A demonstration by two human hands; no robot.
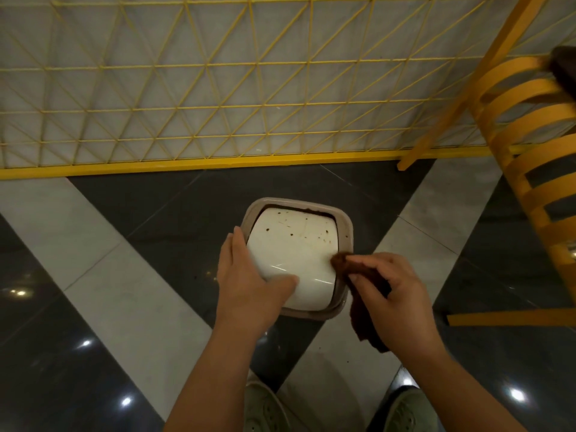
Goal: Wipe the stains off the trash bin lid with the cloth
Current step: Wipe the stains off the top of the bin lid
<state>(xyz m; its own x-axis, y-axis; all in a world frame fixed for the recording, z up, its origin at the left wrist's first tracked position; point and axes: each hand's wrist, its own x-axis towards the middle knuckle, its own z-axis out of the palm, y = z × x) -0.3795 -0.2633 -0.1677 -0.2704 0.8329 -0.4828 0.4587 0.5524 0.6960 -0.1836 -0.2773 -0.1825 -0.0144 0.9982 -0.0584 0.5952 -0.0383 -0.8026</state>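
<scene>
- While the left hand (249,272) rests on the near left corner of the trash bin lid (296,254), its fingers lie straight along the lid's left edge and its thumb stretches flat across the white surface.
- That lid sits tilted inside the grey-brown rim (344,226) of the bin, which stands on the floor (103,294) of dark and pale tiles, just in front of the person's shoes (265,410).
- Dark brown stains (291,234) dot the far half of the lid; the near half looks clean and glossy.
- The right hand (392,297) pinches a brown cloth (361,275) between curled fingers and thumb, a bunched tip touching the lid's right edge while the rest hangs below the palm.
- Behind the bin runs a yellow wire fence (193,104).
- To the right stands a yellow slatted chair (530,145).
</scene>
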